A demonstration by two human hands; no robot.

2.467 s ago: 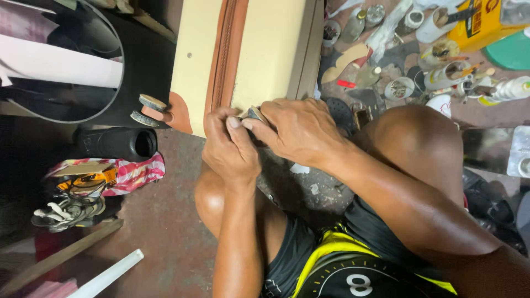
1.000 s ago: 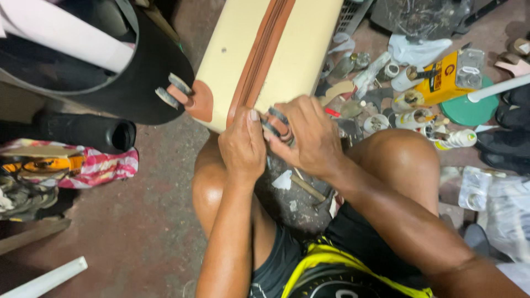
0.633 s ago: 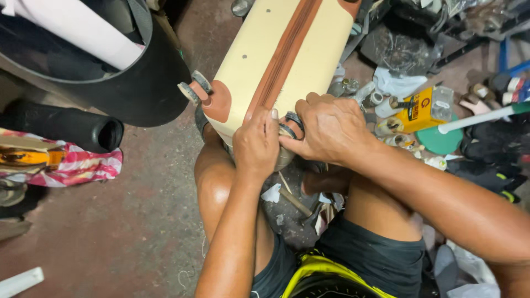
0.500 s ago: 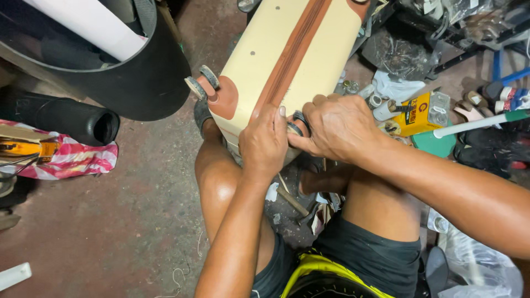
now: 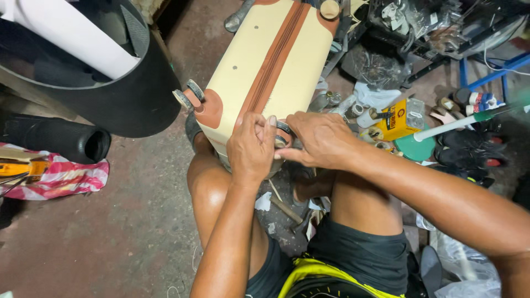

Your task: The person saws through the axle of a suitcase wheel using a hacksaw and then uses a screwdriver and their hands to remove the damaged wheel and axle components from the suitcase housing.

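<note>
Both hands pinch the small dark caster wheel (image 5: 282, 134) at the near corner of the cream hard-shell suitcase with brown zip band (image 5: 265, 72): left hand (image 5: 251, 144) presses from one side, right hand (image 5: 317, 139) grips just beside. Wheel looks partly seated; the far-corner wheel pair (image 5: 187, 94) is already on.

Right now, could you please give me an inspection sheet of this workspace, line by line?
Surface: bare reddish floor, dusty, with scraps between the person's knees.
Job's things: cream suitcase with a brown zip strip lies on the floor; the wheel at its near right corner sits between both hands; the left corner wheel is untouched.
Clutter: yellow box, small jars, green-handled tool, shoes.
Grippers: left hand and right hand both press on the near corner wheel.
Cables: a white cable near the blue frame.
Surroundings: black drum, black tube, striped cloth.
</note>
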